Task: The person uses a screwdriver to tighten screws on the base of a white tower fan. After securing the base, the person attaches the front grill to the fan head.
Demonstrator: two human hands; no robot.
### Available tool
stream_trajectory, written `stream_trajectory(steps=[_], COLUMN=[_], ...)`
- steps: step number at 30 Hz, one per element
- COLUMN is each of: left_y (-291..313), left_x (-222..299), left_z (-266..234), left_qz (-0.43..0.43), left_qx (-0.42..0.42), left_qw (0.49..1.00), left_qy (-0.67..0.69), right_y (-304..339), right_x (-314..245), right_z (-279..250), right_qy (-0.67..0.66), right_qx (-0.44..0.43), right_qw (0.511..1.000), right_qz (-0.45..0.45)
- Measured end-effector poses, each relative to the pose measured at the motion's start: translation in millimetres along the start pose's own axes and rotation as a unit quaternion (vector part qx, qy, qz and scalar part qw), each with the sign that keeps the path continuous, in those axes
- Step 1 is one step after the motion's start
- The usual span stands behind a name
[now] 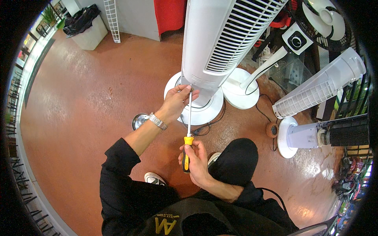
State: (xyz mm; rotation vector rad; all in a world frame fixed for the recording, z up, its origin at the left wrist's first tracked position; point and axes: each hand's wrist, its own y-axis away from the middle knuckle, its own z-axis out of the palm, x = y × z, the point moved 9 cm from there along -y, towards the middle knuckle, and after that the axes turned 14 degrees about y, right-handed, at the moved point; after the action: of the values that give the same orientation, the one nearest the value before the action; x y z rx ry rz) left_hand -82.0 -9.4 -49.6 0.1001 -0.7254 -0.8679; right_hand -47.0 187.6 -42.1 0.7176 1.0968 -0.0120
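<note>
A white tower fan (212, 43) with a slatted grille stands before me on its round white base (208, 112). My right hand (195, 157) is closed around the yellow and black handle of a long screwdriver (187, 155). Its shaft points away from me, and the tip meets the lower end of the fan's body. There my left hand (179, 100) has its fingers pinched together by the tip, against the housing. Whatever lies between those fingertips is too small to make out. A metal watch circles my left wrist.
A shiny metal bowl (139, 121) lies on the reddish floor left of the base. To the right are a white pedestal fan (246, 84), a loose tower housing (319, 86) and a partly opened tower fan (303, 135). Cords trail near the bases. A bin (89, 34) stands far left.
</note>
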Motion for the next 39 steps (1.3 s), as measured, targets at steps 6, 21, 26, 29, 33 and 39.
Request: stream_trajectory(steps=[6,21,26,29,33,39], left_y=[1,-3,0,5,15,12], left_x=[-1,2,-1,-12,-14,-7], left_z=[6,6,6,4,15,6], left_qz=[0.008,0.028,0.015,-0.073,-0.104,-0.064], left_qx=[-0.004,0.014,0.000,-0.013,-0.067,-0.050], left_qw=[1.000,0.999,1.000,0.997,0.992,0.995], left_qy=[-0.017,-0.012,0.001,0.008,-0.001,-0.065], right_y=[-2,-4,-12,-12,-14,-13], right_x=[-2,-10,-22,-24,-21,-23], right_z=[-2,1,5,9,14,25], right_qy=[-0.007,-0.021,-0.094,-0.117,-0.159,-0.161], right_qx=[0.031,0.015,-0.012,-0.024,-0.058,-0.069], right_qw=[1.000,1.000,0.995,0.993,0.985,0.984], right_qz=[-0.001,0.007,-0.012,-0.004,0.004,0.037])
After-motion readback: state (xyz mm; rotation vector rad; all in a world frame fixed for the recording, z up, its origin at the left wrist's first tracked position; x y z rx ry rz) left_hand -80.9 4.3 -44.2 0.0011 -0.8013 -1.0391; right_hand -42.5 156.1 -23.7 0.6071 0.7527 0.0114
